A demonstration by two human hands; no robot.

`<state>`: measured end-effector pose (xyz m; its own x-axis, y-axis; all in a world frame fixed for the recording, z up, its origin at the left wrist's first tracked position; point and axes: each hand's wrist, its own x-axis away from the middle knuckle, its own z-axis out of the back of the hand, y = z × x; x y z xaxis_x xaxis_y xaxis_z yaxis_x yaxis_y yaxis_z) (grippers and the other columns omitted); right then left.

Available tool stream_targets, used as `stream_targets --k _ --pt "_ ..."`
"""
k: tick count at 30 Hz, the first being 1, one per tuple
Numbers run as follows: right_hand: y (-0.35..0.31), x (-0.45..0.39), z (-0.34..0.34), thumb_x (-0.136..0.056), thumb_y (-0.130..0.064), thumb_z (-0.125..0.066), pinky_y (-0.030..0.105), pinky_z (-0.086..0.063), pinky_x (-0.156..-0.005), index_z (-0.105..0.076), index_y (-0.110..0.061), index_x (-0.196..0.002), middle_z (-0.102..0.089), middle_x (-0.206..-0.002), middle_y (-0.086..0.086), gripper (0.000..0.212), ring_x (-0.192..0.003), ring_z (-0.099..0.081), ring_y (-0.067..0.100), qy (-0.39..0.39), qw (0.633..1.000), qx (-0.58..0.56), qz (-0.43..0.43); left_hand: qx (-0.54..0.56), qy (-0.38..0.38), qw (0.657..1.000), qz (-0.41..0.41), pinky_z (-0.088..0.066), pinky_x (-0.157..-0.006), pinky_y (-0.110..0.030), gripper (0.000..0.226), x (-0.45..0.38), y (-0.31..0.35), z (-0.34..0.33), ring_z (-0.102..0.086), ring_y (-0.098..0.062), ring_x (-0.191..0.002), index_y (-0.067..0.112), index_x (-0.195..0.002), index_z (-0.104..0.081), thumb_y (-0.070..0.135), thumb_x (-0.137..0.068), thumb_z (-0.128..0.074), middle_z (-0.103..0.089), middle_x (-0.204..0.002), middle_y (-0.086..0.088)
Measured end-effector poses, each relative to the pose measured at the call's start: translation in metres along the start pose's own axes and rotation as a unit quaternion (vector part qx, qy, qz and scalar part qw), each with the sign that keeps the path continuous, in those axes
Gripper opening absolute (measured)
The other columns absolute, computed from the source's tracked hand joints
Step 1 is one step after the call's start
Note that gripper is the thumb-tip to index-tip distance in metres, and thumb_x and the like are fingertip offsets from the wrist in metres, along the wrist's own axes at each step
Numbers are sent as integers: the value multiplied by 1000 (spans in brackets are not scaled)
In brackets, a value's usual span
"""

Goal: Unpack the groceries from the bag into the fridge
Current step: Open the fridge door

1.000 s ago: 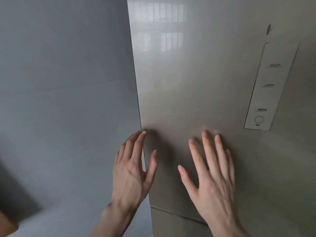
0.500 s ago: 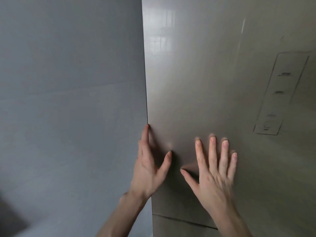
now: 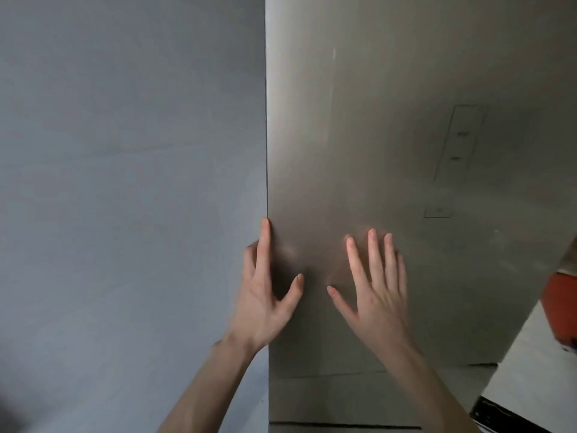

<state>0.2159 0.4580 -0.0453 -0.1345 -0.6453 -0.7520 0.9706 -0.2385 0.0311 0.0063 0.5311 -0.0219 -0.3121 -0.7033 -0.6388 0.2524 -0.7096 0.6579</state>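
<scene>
A tall fridge door (image 3: 359,135) with a glossy beige-grey face fills the middle and right of the view; it is closed. My left hand (image 3: 265,295) is at the door's left edge, fingers straight along the edge and thumb spread onto the door's face. My right hand (image 3: 374,285) lies flat on the door with fingers straight and spread. A faint control panel (image 3: 457,157) sits on the door, up and right of my hands. No bag or groceries can be made out for certain.
A plain grey wall (image 3: 125,182) runs along the fridge's left side. At the right edge is an orange object (image 3: 562,307) above a white surface (image 3: 530,370). A horizontal seam (image 3: 343,375) crosses the fridge front below my hands.
Both hands moved up and onto the door: the left hand reached its left edge, the right hand went flat on its face. The view swung right, bringing in the orange object.
</scene>
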Motion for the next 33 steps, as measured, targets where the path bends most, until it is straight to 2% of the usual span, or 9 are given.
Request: stream_targets --k 5,8,10,13,17,22,25,29,33 --pt "-18 31 32 -99 -62 -47 56 -24 -125 -10 -20 -166 1 -175 8 87 -161 -3 28 -9 999 -13 -43 -22 -24 998 -49 -43 -89 -5 100 37 17 17 -50 1 -114 40 -164 10 46 -95 -63 -34 -141 8" --pt "-31 51 59 -100 -61 -46 53 -26 -125 -11 -18 -166 -1 -175 6 86 -161 -5 26 -6 997 -24 -70 -50 -18 995 -90 -55 -89 -25 97 62 28 22 -52 -7 -123 35 -165 5 43 -96 -64 -38 -144 3" --pt "-38 66 75 -100 -61 -45 52 -30 -122 -14 -18 -166 -2 -175 7 85 -160 -12 28 -3 995 -37 -88 -59 -14 992 -107 -59 -82 -35 95 80 37 24 -55 -14 -119 33 -166 1 42 -96 -63 -42 -142 -1" --pt "-44 83 99 -101 -60 -45 50 -31 -121 -15 -25 -166 0 -174 7 80 -158 -20 31 -3 991 -83 -105 -54 -16 989 -134 -59 -76 -36 89 100 52 26 -57 -17 -108 33 -166 -3 43 -98 -58 -46 -134 -3" --pt "-46 101 131 -103 -62 -36 40 -18 -122 -8 -33 -165 5 -175 -2 74 -160 -11 23 -8 989 -119 -90 -49 -24 985 -163 -58 -75 -35 83 122 72 24 -60 -20 -107 34 -166 -5 43 -100 -55 -49 -133 -4" --pt "-39 120 163 -104 -65 -27 40 -13 -124 -2 -35 -165 6 -174 -10 73 -161 -6 14 -34 987 -138 -70 -43 -33 986 -160 -57 -74 -36 74 149 102 20 -58 -15 -98 36 -166 -11 51 -103 -46 -49 -131 -2" --pt "-31 137 181 -102 -68 -24 44 -11 -127 3 -39 -164 10 -173 -14 73 -160 1 8 -59 983 -155 -73 -31 -39 986 -160 -57 -79 -36 71 165 123 16 -57 -14 -105 37 -166 -11 53 -104 -42 -48 -130 -1" --pt "-19 161 210 -100 -75 -15 46 -9 -127 5 -46 -162 13 -172 -18 71 -159 6 4 -56 981 -166 -89 -24 -51 986 -157 -57 -82 -34 74 187 151 10 -58 -15 -102 40 -165 -7 52 -103 -46 -45 -132 1" --pt "-14 183 239 -99 -75 -15 52 -17 -128 6 -49 -161 13 -171 -20 70 -159 2 4 -43 975 -192 -103 -23 -63 985 -161 -56 -94 -36 74 208 176 5 -57 -14 -119 36 -165 -12 47 -103 -50 -49 -139 3"
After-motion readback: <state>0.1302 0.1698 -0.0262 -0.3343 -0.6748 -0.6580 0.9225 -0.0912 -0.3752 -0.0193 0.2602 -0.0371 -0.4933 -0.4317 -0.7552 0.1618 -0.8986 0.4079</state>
